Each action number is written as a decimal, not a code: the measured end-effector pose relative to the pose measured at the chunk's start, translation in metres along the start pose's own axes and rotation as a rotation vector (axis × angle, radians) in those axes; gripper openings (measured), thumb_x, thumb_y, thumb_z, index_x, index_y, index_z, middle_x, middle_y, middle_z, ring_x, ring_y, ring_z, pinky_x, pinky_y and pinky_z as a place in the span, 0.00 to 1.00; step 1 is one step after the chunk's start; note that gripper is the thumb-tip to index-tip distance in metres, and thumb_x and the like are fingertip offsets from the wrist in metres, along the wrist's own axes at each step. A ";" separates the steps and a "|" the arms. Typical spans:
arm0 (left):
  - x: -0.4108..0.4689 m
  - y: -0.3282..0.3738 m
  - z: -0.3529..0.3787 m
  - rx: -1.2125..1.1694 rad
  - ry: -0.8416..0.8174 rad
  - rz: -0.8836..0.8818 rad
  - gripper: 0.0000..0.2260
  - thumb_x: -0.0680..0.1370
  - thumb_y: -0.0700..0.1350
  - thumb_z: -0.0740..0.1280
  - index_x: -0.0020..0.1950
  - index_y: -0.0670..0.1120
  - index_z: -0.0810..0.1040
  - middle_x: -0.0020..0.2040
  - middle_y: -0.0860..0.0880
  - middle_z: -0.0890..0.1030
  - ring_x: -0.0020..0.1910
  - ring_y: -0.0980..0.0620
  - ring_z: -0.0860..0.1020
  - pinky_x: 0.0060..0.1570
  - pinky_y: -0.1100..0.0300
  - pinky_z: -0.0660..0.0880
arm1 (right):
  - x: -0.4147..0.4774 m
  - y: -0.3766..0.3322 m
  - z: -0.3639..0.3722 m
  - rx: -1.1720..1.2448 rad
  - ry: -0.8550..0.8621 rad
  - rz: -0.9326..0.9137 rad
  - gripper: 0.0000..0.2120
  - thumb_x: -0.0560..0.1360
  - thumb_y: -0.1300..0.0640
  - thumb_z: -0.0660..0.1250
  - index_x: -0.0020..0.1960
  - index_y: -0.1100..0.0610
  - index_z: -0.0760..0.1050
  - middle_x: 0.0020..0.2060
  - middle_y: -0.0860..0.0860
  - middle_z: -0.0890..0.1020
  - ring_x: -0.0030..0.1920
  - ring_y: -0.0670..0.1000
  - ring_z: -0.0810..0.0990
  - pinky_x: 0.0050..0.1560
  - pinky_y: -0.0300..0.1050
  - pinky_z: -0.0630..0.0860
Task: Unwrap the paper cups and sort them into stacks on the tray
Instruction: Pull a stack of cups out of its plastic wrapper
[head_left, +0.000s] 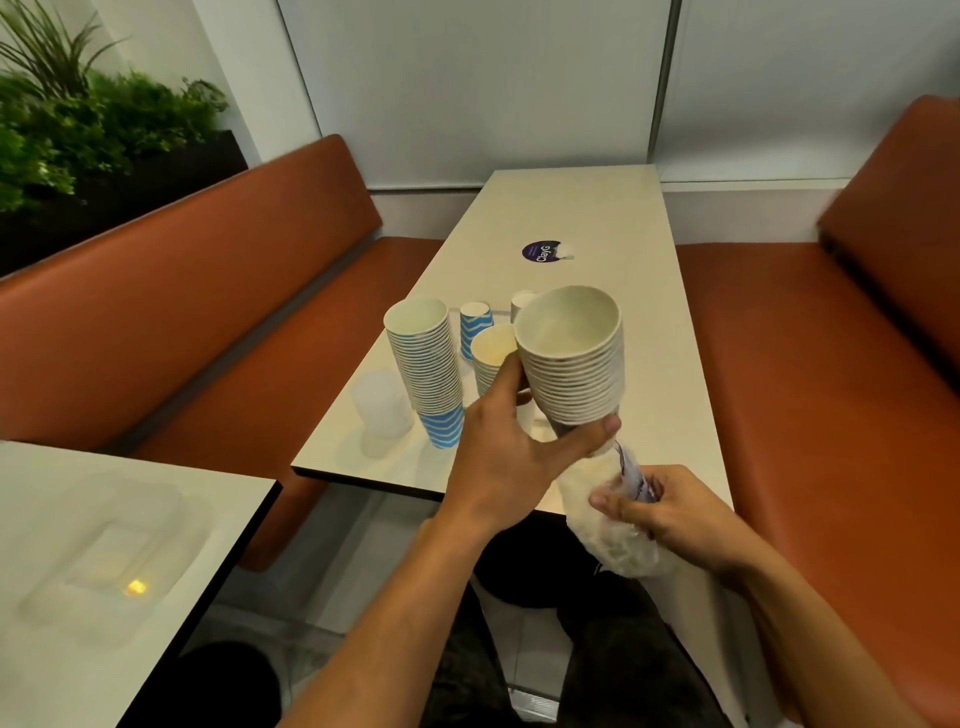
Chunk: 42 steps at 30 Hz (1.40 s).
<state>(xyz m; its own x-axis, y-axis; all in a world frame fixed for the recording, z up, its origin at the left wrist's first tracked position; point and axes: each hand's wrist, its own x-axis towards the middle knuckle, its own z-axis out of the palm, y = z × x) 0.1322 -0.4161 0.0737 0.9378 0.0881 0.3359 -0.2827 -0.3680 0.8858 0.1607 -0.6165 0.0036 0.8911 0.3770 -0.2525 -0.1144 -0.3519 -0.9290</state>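
My left hand (506, 441) grips the base of a stack of white paper cups (574, 358), held tilted above the table's near edge with its mouth facing me. My right hand (660, 512) clutches the crumpled clear plastic wrapper (615, 535) that hangs below that stack. On the table stand a tall stack of blue-and-white zigzag cups (426, 369), a single blue zigzag cup (475, 325), a shorter stack (491, 353) partly hidden behind my left hand, and a white cup (521, 301) behind the held stack. No tray can be made out under them.
The cream table (576, 213) carries a round purple sticker (543, 252) farther back and a pale translucent object (382, 402) left of the tall stack. Orange benches (810, 364) flank both sides. A second table (93, 561) sits at lower left, and plants (78, 114) at upper left.
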 end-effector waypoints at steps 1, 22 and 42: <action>0.003 0.000 0.002 -0.026 0.019 -0.004 0.28 0.70 0.51 0.82 0.66 0.54 0.74 0.59 0.60 0.83 0.60 0.58 0.80 0.63 0.54 0.78 | 0.002 0.007 -0.001 0.006 0.033 0.022 0.13 0.76 0.47 0.73 0.46 0.58 0.84 0.39 0.50 0.88 0.40 0.48 0.87 0.42 0.39 0.79; 0.022 -0.109 0.109 0.157 0.052 -0.370 0.34 0.74 0.54 0.77 0.75 0.52 0.66 0.68 0.52 0.79 0.65 0.46 0.77 0.61 0.50 0.76 | 0.004 0.012 -0.037 0.408 0.671 0.053 0.17 0.79 0.45 0.70 0.48 0.61 0.80 0.40 0.58 0.85 0.28 0.44 0.80 0.23 0.35 0.72; -0.039 -0.045 0.048 -0.096 0.118 -0.168 0.29 0.79 0.45 0.75 0.77 0.55 0.68 0.70 0.59 0.75 0.66 0.61 0.76 0.61 0.57 0.79 | -0.014 -0.047 -0.016 0.411 0.384 -0.198 0.27 0.69 0.34 0.75 0.51 0.58 0.85 0.48 0.63 0.87 0.45 0.66 0.83 0.47 0.57 0.79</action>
<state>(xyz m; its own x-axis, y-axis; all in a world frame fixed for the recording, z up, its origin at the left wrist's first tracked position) 0.1179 -0.4475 0.0055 0.9447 0.2507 0.2113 -0.1477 -0.2498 0.9570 0.1606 -0.6191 0.0551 0.9991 0.0380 -0.0192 -0.0223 0.0831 -0.9963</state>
